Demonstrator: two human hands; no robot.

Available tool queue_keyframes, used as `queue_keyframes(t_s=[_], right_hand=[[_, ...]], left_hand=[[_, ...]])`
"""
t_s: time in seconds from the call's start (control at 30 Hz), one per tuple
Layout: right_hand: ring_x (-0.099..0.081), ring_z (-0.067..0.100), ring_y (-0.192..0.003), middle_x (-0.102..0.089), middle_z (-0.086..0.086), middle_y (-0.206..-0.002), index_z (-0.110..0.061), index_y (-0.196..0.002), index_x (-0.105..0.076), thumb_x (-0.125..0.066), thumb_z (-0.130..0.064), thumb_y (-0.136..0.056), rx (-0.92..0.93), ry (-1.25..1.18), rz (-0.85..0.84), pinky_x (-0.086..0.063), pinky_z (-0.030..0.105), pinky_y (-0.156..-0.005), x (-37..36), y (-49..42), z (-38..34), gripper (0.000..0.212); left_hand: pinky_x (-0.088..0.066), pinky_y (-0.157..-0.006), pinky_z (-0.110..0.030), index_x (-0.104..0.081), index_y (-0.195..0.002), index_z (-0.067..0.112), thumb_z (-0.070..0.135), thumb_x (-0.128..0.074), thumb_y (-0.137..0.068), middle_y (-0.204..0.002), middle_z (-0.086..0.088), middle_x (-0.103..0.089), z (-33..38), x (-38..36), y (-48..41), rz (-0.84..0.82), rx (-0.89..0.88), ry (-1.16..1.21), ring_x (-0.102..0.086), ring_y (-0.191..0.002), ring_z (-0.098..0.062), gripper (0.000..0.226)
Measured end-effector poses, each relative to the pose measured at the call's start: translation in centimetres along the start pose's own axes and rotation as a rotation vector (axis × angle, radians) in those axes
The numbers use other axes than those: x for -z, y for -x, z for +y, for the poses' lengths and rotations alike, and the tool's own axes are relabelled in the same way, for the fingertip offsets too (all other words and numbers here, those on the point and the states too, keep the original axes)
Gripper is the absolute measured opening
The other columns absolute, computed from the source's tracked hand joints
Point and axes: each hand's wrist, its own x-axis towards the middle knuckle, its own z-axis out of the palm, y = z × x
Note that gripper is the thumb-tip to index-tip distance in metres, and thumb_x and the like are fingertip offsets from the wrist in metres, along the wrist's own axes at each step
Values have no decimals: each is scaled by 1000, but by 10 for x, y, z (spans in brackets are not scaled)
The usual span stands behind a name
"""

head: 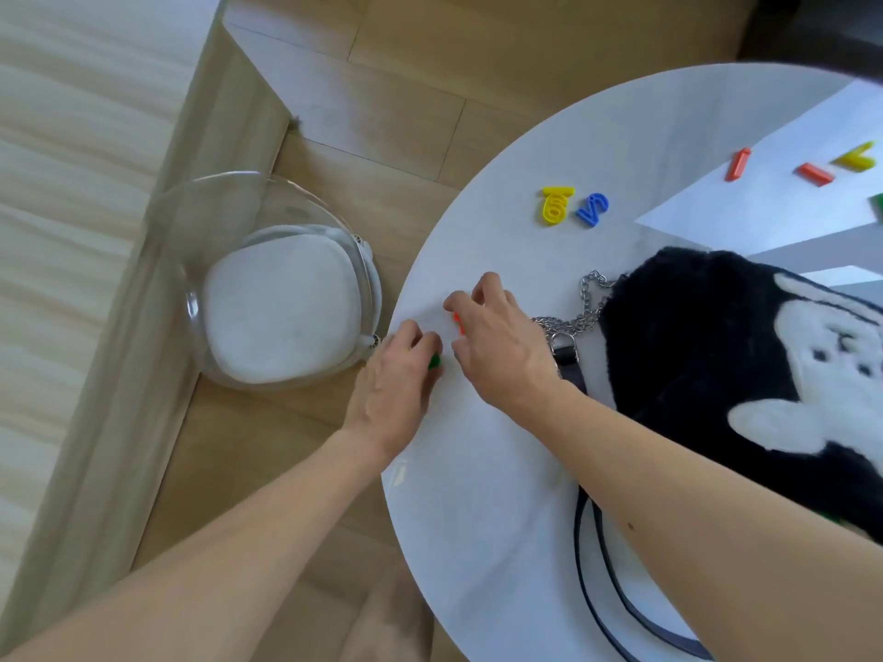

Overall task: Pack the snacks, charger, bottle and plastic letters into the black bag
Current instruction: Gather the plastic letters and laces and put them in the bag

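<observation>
The fluffy black bag [707, 355] with a white figure lies on the round white table [497, 527], its chain and strap trailing toward me. My left hand [399, 384] grips a green plastic piece [434, 361] near the table's left edge. My right hand [497, 346] is curled over an orange plastic piece [458, 322] on the tabletop, its fingertips pinching it. Farther back lie a yellow piece [556, 205] and a blue piece [592, 210]. At the far right are two orange bars [738, 163] [814, 174] and a yellow piece [855, 157]. Snacks, charger and bottle are out of view.
A clear bubble chair [200, 298] with a white cushion [282, 308] stands on the wooden floor left of the table. A pale curtain or bedding fills the far left. A green piece [877, 205] shows at the right frame edge.
</observation>
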Motion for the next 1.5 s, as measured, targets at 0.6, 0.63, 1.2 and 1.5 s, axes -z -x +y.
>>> queue_keyframes(t_s=[0.6, 0.63, 1.2, 1.5], right_hand=[[-54, 28, -99, -58, 6, -113, -17, -119, -49, -57, 2, -85, -344, -176, 394, -44, 39, -78, 96, -58, 101, 40], [-54, 28, -99, -57, 6, -115, -18, -120, -49, -58, 2, -84, -345, -155, 374, -42, 37, -76, 95, -62, 106, 42], [-58, 31, -93, -56, 9, -112, -13, -110, -65, -66, -13, -84, -300, -189, 326, -41, 33, -73, 81, -76, 123, 26], [-69, 17, -83, -72, 0, -92, -23, -101, -72, -83, -21, -70, -395, -576, 405, -51, 28, -66, 116, -61, 123, 33]], left_hand=[[-43, -95, -42, -39, -144, 11, 21, -64, -93, -130, -10, -49, 92, 27, -191, -54, -293, 75, -45, -119, -28, 59], [-43, -94, -42, -39, -144, 11, 22, -64, -93, -130, -10, -48, 93, 23, -195, -67, -290, 44, -44, -120, -28, 58], [-48, -82, -43, -55, -117, 7, 9, -53, -95, -122, -15, -41, 103, 13, -198, -41, -310, -75, -48, -101, -32, 22], [-49, -65, -31, -62, -107, 7, 18, -59, -96, -86, -6, -58, 122, 27, -194, -166, 181, 866, -52, -68, -20, 17]])
